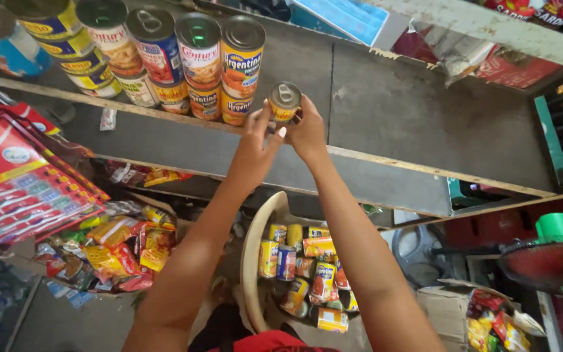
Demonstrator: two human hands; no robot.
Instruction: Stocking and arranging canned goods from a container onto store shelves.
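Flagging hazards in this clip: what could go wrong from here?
The can, pinched between the left hand and right hand over the shelf edge, could slip into the basin below. Nudging the stacked cans beside it might topple them.

A small can [285,100] of shiny metal with a pull-ring lid and a glossy yellow paper label is held between the left hand [255,133] and right hand [305,130]. The stacked cans [198,57] beside it show the same bright metal tops and glossy printed labels. The shelf [386,111] is made of matt grey board, rough and scuffed, edged with bare wood. The beige basin [254,261] below appears to be smooth plastic. The snack packets [122,248] are made of glossy, crinkled foil.
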